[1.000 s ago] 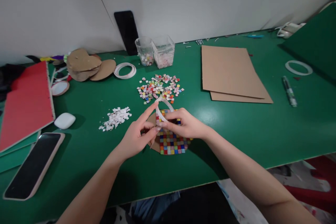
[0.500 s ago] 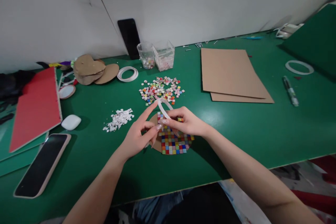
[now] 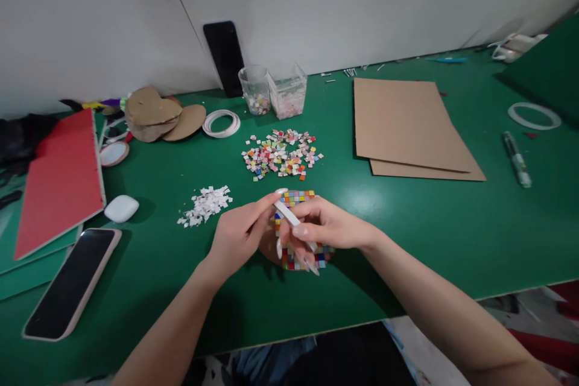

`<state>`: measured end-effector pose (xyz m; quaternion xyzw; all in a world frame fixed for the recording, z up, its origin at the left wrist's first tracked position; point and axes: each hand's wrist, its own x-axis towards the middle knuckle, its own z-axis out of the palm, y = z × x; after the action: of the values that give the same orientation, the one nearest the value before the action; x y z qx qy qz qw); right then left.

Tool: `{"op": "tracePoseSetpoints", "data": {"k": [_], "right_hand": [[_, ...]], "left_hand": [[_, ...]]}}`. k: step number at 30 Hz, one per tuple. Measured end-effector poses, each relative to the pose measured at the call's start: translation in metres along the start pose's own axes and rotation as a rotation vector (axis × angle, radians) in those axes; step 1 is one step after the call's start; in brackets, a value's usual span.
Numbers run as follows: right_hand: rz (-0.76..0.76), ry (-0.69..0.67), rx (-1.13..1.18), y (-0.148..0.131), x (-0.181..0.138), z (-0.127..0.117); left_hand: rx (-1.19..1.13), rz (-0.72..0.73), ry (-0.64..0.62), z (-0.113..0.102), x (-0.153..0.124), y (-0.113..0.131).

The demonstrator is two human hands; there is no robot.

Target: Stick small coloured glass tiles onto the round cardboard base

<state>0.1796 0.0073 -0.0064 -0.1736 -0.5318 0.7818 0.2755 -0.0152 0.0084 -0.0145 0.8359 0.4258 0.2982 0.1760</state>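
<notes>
From the head camera, the right hand [image 3: 337, 223] is gripping a white tape roll [image 3: 286, 212], thumb and fingers closing on it, right above a cardboard disc [image 3: 296, 196] covered in coloured mosaic tiles. The roll is showing almost edge-on, slanting over that disc! The left hand [image 3: 237, 238] is coming in at the disc's left, fingers bent and bunched, one fingertip meeting the roll's far end; whether they are pinching it, I cannot tell. Fingertips are overlapping beneath the roll, and whether any are touching the tiles is hard to say.

Around the disc, lying on the green table [image 3: 407, 217]: loose mosaic tiles [image 3: 283, 154] are spreading just beyond it, with a clear cup [image 3: 256, 93] and a clear square container [image 3: 288, 96] standing farther back. White scraps [image 3: 207, 205] are lying to the disc's left, and a pale-cased smartphone [image 3: 72, 286] is resting well apart on that same side. Over to the disc's right, and farther back, two cardboard sheets [image 3: 407, 126] are overlapping, a marker pen [image 3: 516, 160] lying beyond them.
</notes>
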Motion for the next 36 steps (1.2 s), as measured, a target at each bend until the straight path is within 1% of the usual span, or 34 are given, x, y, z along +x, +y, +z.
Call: {"op": "tracePoseSetpoints", "data": {"k": [2,3,6,9,13,15,18,22,27,32,34,36], "right_hand": [[-0.019,-0.054,0.079,-0.001,0.000,0.001],[-0.029,-0.063,0.101,-0.002,0.000,0.001],[-0.044,-0.050,0.101,-0.004,0.000,-0.001],[-0.054,0.013,0.003,-0.005,0.001,-0.004],[-0.074,0.124,-0.189,-0.002,0.003,-0.005],[-0.078,0.149,-0.242,0.000,0.003,-0.004],[-0.075,0.145,-0.289,0.001,0.004,-0.003],[-0.071,0.188,-0.350,0.002,0.004,-0.003],[-0.071,0.226,-0.381,0.003,0.004,-0.003],[-0.075,0.259,-0.473,0.002,0.004,-0.004],[-0.079,0.270,-0.514,0.001,0.005,-0.004],[-0.078,0.288,-0.546,0.001,0.005,-0.005]], "left_hand": [[0.096,0.039,0.044,0.002,-0.001,-0.001],[0.126,0.026,0.063,0.002,-0.002,-0.001],[0.157,-0.090,0.145,0.001,-0.001,0.001],[0.145,-0.172,0.201,0.001,0.001,0.001],[0.136,-0.152,0.240,0.005,0.001,-0.003],[0.127,-0.139,0.225,0.007,0.000,-0.006],[0.096,-0.147,0.188,0.007,-0.001,-0.007],[-0.001,-0.154,0.160,0.004,0.000,-0.005],[-0.256,-0.205,0.039,0.003,0.002,-0.003],[-0.558,-0.287,0.012,0.001,0.002,0.001],[-0.646,-0.315,-0.011,-0.001,0.001,0.002],[-0.712,-0.312,-0.034,-0.003,0.000,0.003]]}}
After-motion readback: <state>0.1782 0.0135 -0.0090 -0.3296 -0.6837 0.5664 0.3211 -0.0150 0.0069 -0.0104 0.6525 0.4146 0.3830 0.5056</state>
